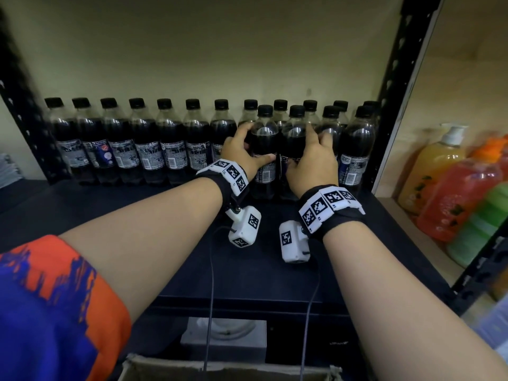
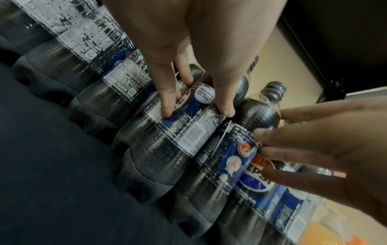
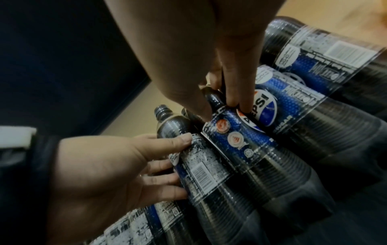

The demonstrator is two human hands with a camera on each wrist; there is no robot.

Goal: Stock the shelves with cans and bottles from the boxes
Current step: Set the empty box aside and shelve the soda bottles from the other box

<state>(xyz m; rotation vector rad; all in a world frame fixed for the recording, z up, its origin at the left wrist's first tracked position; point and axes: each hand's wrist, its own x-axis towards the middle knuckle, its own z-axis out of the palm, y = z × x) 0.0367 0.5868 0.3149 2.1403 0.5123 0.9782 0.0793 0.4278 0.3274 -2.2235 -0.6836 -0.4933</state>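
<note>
Gripping two front-row cola bottles at frame centre on the black shelf (image 1: 115, 215) | left hand (image 1: 242, 152) fingers curl round the left bottle (image 1: 264, 149) | right hand (image 1: 312, 167) fingers wrap the right bottle (image 1: 295, 138) | both upright, touching side by side | back row of bottles (image 1: 148, 144) along the wall | cardboard box (image 1: 225, 371) at bottom edge

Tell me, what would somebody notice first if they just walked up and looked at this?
Probably the long row of dark cola bottles with black caps along the back of the black metal shelf. Next, the left hand and right hand, each wearing a wristband of black-and-white square markers, each gripping a front-row cola bottle. Off to the right, bright orange and green soap bottles stand out.
</note>
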